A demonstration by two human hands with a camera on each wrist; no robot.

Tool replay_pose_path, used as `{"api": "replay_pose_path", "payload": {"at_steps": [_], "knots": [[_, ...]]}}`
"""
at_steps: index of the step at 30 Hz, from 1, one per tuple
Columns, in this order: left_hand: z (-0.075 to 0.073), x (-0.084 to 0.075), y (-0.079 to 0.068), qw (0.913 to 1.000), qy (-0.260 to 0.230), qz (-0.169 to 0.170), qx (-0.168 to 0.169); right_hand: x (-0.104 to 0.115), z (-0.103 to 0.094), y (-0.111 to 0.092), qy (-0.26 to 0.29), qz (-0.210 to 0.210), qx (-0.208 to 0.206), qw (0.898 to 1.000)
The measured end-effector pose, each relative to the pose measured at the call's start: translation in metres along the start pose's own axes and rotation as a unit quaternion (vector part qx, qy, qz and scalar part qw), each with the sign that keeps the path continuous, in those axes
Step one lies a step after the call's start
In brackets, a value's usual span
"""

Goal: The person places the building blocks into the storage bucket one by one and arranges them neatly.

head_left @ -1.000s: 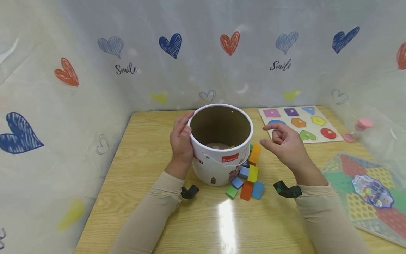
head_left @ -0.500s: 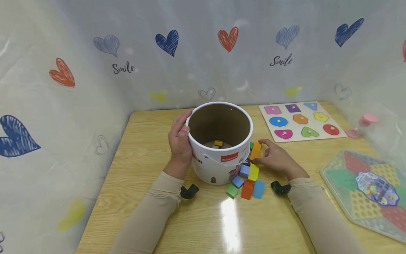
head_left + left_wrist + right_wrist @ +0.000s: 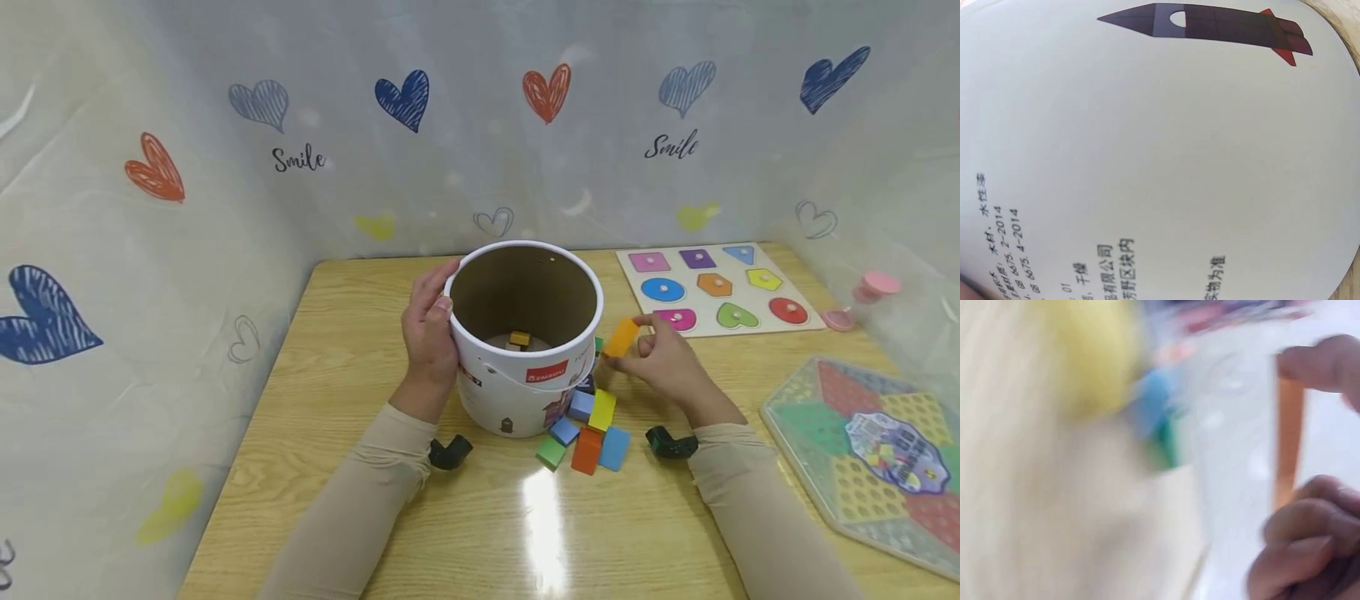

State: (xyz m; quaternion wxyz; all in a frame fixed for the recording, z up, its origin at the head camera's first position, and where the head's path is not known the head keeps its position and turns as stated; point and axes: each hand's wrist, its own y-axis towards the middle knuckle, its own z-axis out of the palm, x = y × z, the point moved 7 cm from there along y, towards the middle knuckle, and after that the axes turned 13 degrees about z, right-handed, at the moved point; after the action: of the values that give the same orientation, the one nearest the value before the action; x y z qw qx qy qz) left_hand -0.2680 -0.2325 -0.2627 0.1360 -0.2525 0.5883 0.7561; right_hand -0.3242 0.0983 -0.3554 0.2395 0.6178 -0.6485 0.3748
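In the head view my right hand (image 3: 670,364) pinches an orange block (image 3: 622,337) between thumb and fingers, just right of the white bucket (image 3: 506,404). The block stands tilted; in the right wrist view the orange block (image 3: 1289,440) shows edge-on between the fingertips. My left hand (image 3: 432,346) holds the bucket's left side, its thumb at the rim. The bucket's printed wall (image 3: 1166,137) fills the left wrist view. Inside the bucket, a small yellow-orange block (image 3: 519,338) lies on the bottom.
Several loose blocks lie at the bucket's right front, among them a yellow block (image 3: 602,410), a red-orange block (image 3: 587,451) and a light blue block (image 3: 615,448). A shape puzzle board (image 3: 637,287) lies behind, a hexagonal game board (image 3: 828,500) and pink hourglass-like item (image 3: 877,286) at right.
My right hand has come in from the right, taken hold of the orange block beside the bucket and tilted it away from the pile. My left hand stays on the bucket.
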Motion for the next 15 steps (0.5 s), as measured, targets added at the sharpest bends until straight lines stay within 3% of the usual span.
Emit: {"api": "replay_pose_path", "payload": {"at_steps": [1, 2, 3, 5, 7, 8, 9, 12, 15], "knots": [[0.000, 0.000, 0.000, 1.0000, -0.001, 0.001, 0.000, 0.012, -0.008, -0.008, 0.070, -0.024, -0.003, 0.997], [0.001, 0.000, 0.001, 1.0000, -0.001, 0.003, 0.001, 0.025, -0.016, -0.017, 0.147, -0.055, -0.001, 0.988], [0.001, 0.000, 0.001, 1.0000, 0.000, 0.004, 0.001, 0.041, -0.023, -0.028, 0.218, -0.093, 0.004, 0.972], [0.001, -0.001, 0.002, 0.9999, 0.006, 0.008, 0.002, 0.073, -0.033, -0.052, 0.340, -0.173, 0.038, 0.924], [0.000, -0.002, 0.002, 0.9999, 0.013, 0.009, 0.005, 0.100, -0.034, -0.072, 0.402, -0.227, 0.080, 0.883], [0.000, -0.002, 0.002, 0.9998, 0.015, 0.008, 0.005, 0.111, -0.032, -0.079, 0.404, -0.242, 0.092, 0.878], [0.000, -0.002, 0.002, 0.9999, 0.015, 0.007, 0.003, 0.119, -0.028, -0.085, 0.396, -0.246, 0.100, 0.879], [0.001, -0.003, 0.001, 0.9999, 0.011, 0.003, 0.001, 0.131, -0.013, -0.092, 0.352, -0.233, 0.109, 0.900], [0.000, -0.006, 0.002, 1.0000, 0.004, 0.007, 0.004, 0.134, 0.001, -0.092, 0.335, -0.223, 0.113, 0.908]]}}
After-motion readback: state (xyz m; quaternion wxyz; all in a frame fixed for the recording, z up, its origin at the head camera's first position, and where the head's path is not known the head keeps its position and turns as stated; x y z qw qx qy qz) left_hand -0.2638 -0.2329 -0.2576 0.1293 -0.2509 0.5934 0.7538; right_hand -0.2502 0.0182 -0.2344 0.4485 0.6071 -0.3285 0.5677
